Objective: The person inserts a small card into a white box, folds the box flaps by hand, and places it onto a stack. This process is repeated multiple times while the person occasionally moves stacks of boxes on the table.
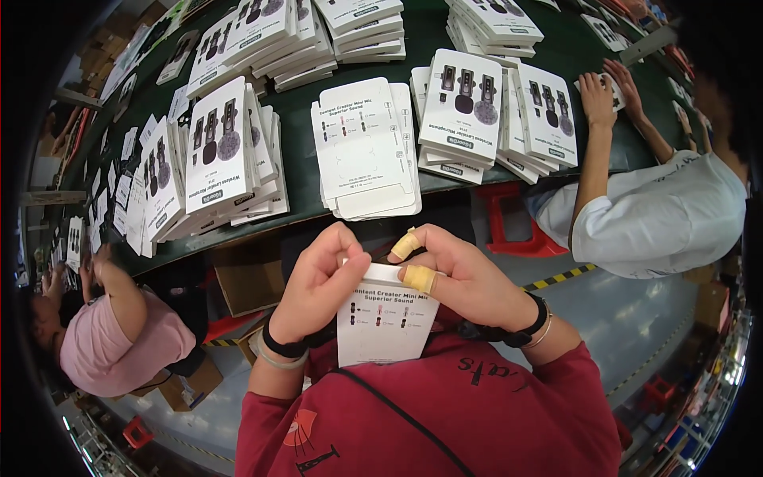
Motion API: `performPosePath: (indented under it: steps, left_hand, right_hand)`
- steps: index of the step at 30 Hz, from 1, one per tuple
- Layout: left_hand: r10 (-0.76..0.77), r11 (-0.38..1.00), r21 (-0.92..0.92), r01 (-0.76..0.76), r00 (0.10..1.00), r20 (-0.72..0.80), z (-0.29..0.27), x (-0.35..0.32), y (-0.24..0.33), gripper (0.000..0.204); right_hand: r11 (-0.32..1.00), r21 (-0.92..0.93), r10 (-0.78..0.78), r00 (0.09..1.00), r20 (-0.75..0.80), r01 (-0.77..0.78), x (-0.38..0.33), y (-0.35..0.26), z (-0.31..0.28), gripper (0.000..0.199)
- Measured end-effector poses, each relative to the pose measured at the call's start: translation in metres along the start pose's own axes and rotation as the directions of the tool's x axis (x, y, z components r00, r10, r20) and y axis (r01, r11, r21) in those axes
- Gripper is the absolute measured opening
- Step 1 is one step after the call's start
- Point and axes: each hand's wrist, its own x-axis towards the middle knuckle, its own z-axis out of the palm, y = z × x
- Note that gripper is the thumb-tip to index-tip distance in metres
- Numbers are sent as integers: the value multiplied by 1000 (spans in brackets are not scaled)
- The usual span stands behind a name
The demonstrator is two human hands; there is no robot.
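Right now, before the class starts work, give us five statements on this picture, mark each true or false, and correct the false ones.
1. The left hand and right hand both touch one box. True.
2. Yellow tape is on the left hand. False: the tape is on the right hand.
3. A red stool shows. True.
4. The table is white. False: the table is green.
5. A co-worker at left wears a pink top. True.

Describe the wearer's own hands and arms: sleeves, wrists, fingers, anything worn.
Red, short sleeves cover the upper arms. At the wrist, the left hand has a black band and a pale bangle; the right hand has a black wristband and a thin bracelet. Yellow tape wraps the right thumb and one finger; none shows on the left.
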Motion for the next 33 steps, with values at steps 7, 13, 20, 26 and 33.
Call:
performPosePath:
  steps: [7, 13, 20, 26, 33]
  left_hand:
    - [407, 910, 117, -399, 912, -55, 8, -10, -27, 18]
    - [439, 894, 163, -417, 889, -133, 22, -3, -23, 22]
    - [494, 869, 162, -467, 838, -233, 33, 15, 4, 21]
    - [664, 409, 887, -216, 737, -127, -7, 64, -9, 54]
    - [657, 250, 967, 45, 726, -204, -13, 87, -27, 62]
  right_hand:
    - [934, -320, -150, 987, 57, 160, -11, 4, -5, 22]
    - [700, -661, -309, 949, 61, 270, -24, -7, 0, 26]
    - [572, -757, -471, 882, 12, 316, -64, -52, -39, 46]
    - [443, -857, -896, 154, -416, 263, -48, -31, -86, 35]
    - [-4, -953, -921, 373, -115, -304, -14, -7, -126, 35]
